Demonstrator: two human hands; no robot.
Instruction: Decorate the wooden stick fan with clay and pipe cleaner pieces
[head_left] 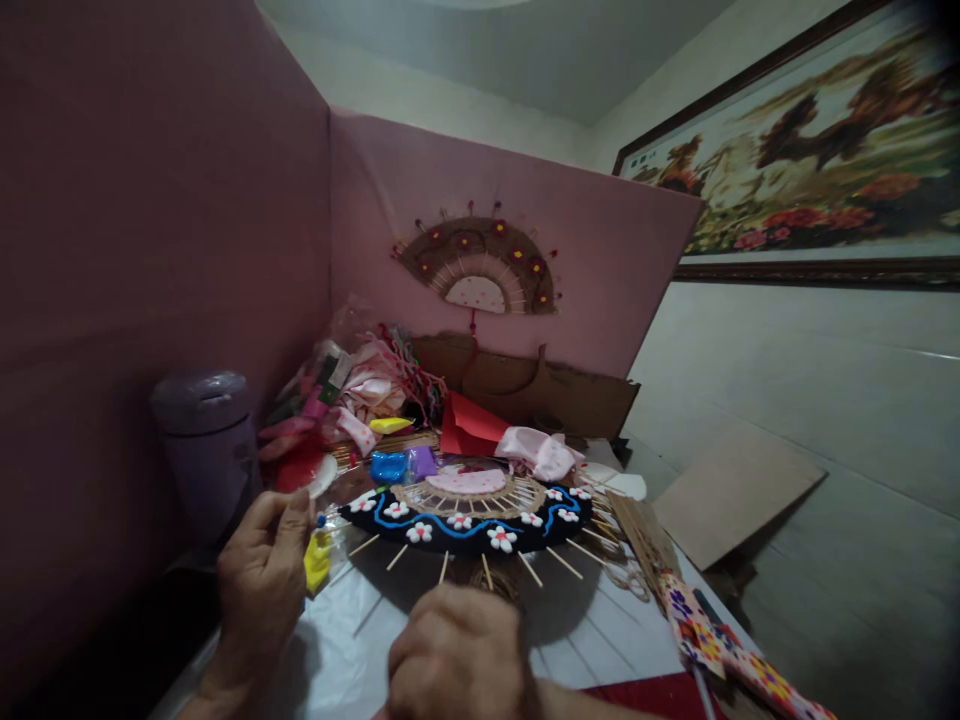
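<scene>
at left, your left hand has thumb and forefinger together; you can't tell whether anything tiny sits between them. beside it is a crumpled, bright-yellow plastic packet. next, your right hand is curled, its fingertips hidden, their state impossible to tell. just beyond, over the white-topped table, is the black arched fan with raised white flowers and thin wooden sticks. it looks light, fairly stiff, snappable at the sticks; grip bare black between flowers.
</scene>
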